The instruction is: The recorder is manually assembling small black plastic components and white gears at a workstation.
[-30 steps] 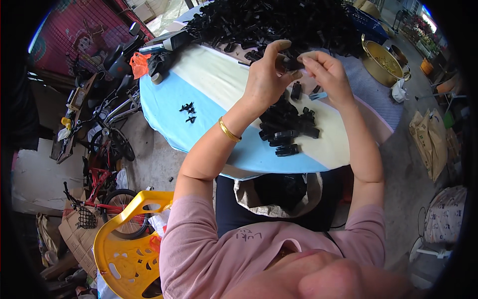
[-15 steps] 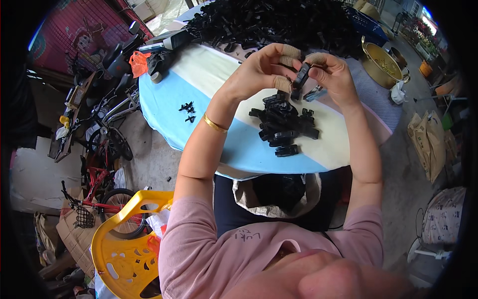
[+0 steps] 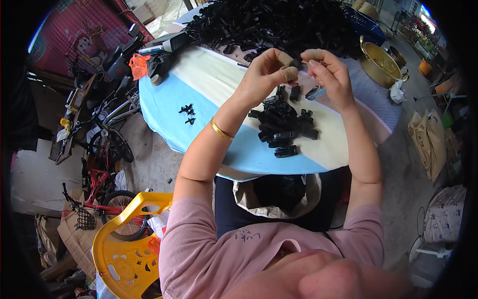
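My left hand (image 3: 265, 74) and my right hand (image 3: 329, 75) meet above the table (image 3: 209, 107), fingertips together on a small black plastic part (image 3: 298, 62). Tan finger covers sit on my left fingertips. A gold bangle (image 3: 219, 130) circles my left wrist. Below my hands lies a small heap of black plastic parts (image 3: 285, 125) on the blue, cream and pink table cover. A large pile of the same black parts (image 3: 279, 22) fills the far side of the table. A few tiny black pieces (image 3: 187, 113) lie apart on the left.
A cloth bag (image 3: 279, 197) with black parts hangs at my lap under the table edge. A yellow plastic chair (image 3: 124, 244) stands lower left, bicycles (image 3: 107, 149) on the left. A brass bowl (image 3: 381, 62) sits at the table's right; sacks (image 3: 430, 139) stand on the floor.
My hands rose from the small heap and came together, the left hand shifting right; a black part is now pinched between both sets of fingertips.
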Tool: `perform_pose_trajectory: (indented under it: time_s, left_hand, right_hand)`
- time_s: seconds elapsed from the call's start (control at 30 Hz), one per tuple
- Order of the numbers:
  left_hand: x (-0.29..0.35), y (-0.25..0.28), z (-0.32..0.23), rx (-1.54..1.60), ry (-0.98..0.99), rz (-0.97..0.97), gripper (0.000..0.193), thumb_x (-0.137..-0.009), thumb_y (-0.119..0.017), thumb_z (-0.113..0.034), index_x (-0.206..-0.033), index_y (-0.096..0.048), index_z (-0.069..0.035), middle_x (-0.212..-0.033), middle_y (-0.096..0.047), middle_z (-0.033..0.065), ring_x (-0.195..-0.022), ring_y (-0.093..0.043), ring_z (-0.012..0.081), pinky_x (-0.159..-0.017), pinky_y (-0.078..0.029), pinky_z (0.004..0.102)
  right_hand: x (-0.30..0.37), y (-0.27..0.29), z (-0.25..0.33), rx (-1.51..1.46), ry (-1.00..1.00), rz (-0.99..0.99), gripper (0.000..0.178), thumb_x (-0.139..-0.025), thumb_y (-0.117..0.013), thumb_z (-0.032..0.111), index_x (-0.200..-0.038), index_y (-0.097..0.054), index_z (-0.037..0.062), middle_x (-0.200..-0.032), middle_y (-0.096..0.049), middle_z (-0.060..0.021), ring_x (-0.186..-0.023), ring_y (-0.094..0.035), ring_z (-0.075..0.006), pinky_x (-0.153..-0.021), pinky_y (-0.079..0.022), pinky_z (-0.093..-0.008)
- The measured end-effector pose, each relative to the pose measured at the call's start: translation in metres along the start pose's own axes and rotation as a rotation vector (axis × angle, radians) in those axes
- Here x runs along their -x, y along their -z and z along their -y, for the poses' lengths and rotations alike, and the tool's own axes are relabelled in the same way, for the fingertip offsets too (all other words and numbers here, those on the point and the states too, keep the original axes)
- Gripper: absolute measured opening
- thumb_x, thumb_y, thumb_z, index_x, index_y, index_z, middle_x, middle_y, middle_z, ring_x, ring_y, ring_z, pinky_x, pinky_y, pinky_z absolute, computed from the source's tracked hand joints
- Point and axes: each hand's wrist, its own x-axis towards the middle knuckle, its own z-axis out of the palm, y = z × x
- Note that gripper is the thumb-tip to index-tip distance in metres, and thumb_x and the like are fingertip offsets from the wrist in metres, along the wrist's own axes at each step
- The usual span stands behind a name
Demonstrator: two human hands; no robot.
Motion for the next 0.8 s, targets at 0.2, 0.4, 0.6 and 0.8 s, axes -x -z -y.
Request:
perform_pose_trajectory:
  time_s: [0.2, 0.4, 0.6, 0.8]
  left_hand:
    - [0.0, -0.004, 0.006, -0.278, -0.167, -0.137, 0.022, -0.08, -0.061, -0.003, -0.098, -0.048, 0.0, -0.089, -0.059, 0.0059, -0.082, -0.057, 0.011, -0.072, -0.047, 0.0232]
    - [0.001, -0.013, 0.006, -0.333, -0.188, -0.193, 0.027, -0.079, -0.06, 0.001, -0.105, -0.05, 0.001, -0.091, -0.058, 0.0049, -0.084, -0.056, 0.0102, -0.074, -0.047, 0.0225]
    - [0.0, -0.014, 0.016, -0.483, -0.377, -0.304, 0.017, -0.072, -0.065, 0.001, -0.088, -0.059, 0.001, -0.08, -0.059, 0.0062, -0.07, -0.057, 0.0108, -0.063, -0.046, 0.0211]
    - [0.002, -0.012, 0.006, -0.889, -0.48, -0.231, 0.03, -0.072, -0.065, 0.003, -0.1, -0.055, 0.0, -0.085, -0.059, 0.0052, -0.076, -0.058, 0.0112, -0.066, -0.048, 0.0226]
  right_hand:
    - [0.002, -0.006, -0.005, 0.136, -0.008, -0.014, 0.011, -0.086, -0.053, 0.01, -0.088, -0.058, 0.0006, -0.071, -0.054, 0.0024, -0.064, -0.047, -0.0023, -0.057, -0.036, -0.0149]
    - [0.002, -0.007, -0.003, 0.202, -0.03, 0.005, 0.01, -0.084, -0.056, 0.009, -0.084, -0.059, 0.0001, -0.064, -0.055, 0.0003, -0.06, -0.05, -0.0047, -0.054, -0.041, -0.0184]
    - [0.002, -0.009, 0.007, 0.215, -0.172, 0.052, 0.01, -0.085, -0.053, 0.008, -0.084, -0.059, 0.0008, -0.063, -0.053, 0.0024, -0.059, -0.046, -0.0038, -0.056, -0.037, -0.017]
    - [-0.004, 0.001, -0.007, 0.201, -0.178, 0.115, 0.01, -0.084, -0.054, 0.009, -0.082, -0.059, 0.0009, -0.062, -0.052, 0.0034, -0.058, -0.044, -0.0035, -0.055, -0.037, -0.0173]
